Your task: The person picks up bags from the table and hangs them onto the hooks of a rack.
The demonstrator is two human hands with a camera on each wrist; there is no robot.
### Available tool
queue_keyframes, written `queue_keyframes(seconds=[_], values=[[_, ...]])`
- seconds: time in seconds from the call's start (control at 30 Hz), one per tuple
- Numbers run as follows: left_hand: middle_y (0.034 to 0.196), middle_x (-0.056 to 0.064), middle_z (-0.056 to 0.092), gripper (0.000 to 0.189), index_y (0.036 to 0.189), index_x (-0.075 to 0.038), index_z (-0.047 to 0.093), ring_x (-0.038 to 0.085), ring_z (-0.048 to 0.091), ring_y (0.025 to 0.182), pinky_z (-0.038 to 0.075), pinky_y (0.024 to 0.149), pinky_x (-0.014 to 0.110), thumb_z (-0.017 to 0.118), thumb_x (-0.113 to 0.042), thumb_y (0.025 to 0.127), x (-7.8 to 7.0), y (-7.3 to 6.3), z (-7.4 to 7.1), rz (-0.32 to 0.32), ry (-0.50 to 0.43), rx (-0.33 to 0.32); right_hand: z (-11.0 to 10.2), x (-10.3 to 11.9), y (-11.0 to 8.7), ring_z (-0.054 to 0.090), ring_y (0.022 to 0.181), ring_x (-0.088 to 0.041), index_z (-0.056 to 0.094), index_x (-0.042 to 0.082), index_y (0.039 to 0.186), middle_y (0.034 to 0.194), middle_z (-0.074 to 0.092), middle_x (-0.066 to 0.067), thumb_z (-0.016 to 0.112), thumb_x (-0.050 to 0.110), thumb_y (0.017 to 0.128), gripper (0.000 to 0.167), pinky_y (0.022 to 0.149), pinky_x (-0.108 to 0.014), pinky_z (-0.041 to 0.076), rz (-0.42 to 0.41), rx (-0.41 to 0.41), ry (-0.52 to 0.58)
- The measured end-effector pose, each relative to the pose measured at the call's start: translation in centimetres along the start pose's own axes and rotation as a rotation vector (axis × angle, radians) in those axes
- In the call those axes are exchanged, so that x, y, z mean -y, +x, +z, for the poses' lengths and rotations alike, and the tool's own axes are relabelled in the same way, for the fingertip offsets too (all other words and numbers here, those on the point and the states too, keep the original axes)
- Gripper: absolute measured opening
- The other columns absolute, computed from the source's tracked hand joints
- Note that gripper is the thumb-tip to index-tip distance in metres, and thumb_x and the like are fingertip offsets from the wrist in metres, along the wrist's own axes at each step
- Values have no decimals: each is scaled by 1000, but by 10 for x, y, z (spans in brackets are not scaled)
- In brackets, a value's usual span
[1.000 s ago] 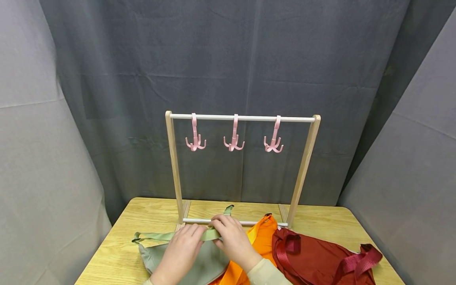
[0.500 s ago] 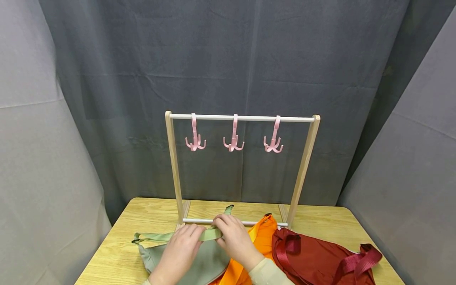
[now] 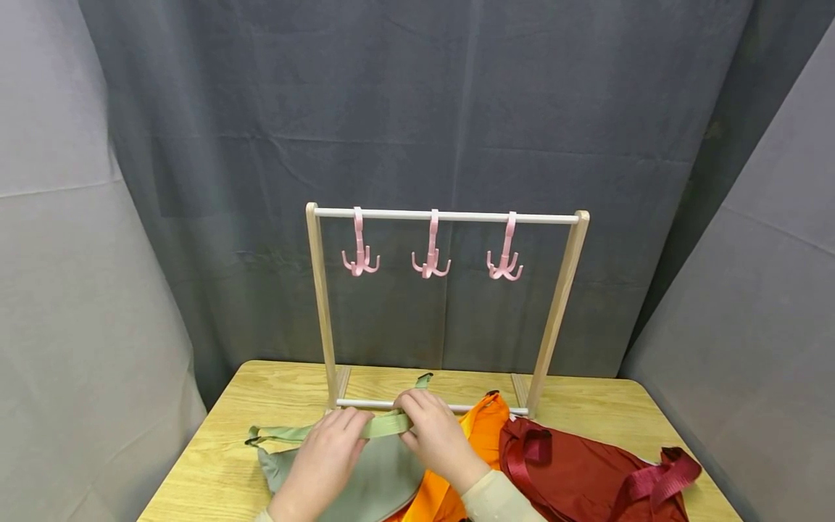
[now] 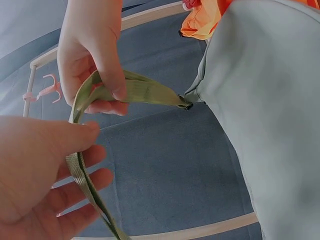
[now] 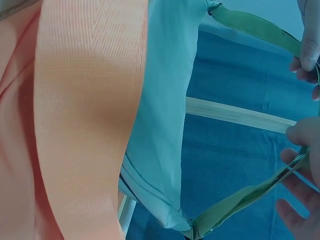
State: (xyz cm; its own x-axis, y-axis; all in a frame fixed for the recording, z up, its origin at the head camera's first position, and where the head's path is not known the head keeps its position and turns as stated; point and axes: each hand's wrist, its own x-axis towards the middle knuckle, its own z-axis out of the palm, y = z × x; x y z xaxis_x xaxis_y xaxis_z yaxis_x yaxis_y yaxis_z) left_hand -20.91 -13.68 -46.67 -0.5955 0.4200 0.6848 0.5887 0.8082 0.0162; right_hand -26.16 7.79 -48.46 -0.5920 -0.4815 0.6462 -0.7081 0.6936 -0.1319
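Two bare hands at work on a green strap. The left hand (image 3: 326, 453) is partly closed, the green strap (image 3: 381, 425) passing between its thumb and bent fingers. The right hand (image 3: 435, 436), just beside it, pinches the same strap between thumb and fingers, the two grips separated by a short flat stretch of webbing. A light sleeve (image 3: 499, 500) covers the right forearm.

The strap belongs to a grey-green bag (image 3: 380, 475), which lies beneath and between the hands at the near part of the tabletop (image 3: 274, 395); in the left wrist view the strap loops out from the bag's edge, with a dark fitting where the two meet. To the right of this bag, and partly behind the right forearm, is an orange bag (image 3: 488, 438) with a yellow-orange strap. Adjoining it farther right, a dark red bag (image 3: 580, 467) lies flat, its wide crimson straps folded loosely on top.

Beyond the hands stands a rack (image 3: 321, 297) with pale wooden uprights and white upper and lower rods. Three pink hooks (image 3: 432, 243), each branching into several prongs, hang spaced along the upper rod. Dark grey cloth (image 3: 391, 109) forms the backdrop, flanked by lighter grey panels (image 3: 78, 290).
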Motion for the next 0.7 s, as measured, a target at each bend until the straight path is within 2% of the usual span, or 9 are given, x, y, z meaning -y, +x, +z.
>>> queue_keyframes(seconds=[0.33, 0.7], values=[[100, -6, 68, 47, 112, -14, 69, 11, 64, 92, 56, 82, 32, 93, -12, 71, 2, -1, -1, -14, 1, 30, -7, -5, -2, 58, 96, -10, 61, 23, 106, 103, 62, 11, 83, 8, 81, 36, 88, -36, 54, 7, 34, 13], [98, -6, 67, 50, 112, -12, 69, 11, 64, 92, 56, 84, 31, 95, -12, 69, 6, -3, -1, 13, 6, 15, -18, -8, -2, 55, 96, -9, 61, 20, 107, 105, 61, 11, 79, 2, 83, 35, 87, -28, 54, -4, 61, 102]])
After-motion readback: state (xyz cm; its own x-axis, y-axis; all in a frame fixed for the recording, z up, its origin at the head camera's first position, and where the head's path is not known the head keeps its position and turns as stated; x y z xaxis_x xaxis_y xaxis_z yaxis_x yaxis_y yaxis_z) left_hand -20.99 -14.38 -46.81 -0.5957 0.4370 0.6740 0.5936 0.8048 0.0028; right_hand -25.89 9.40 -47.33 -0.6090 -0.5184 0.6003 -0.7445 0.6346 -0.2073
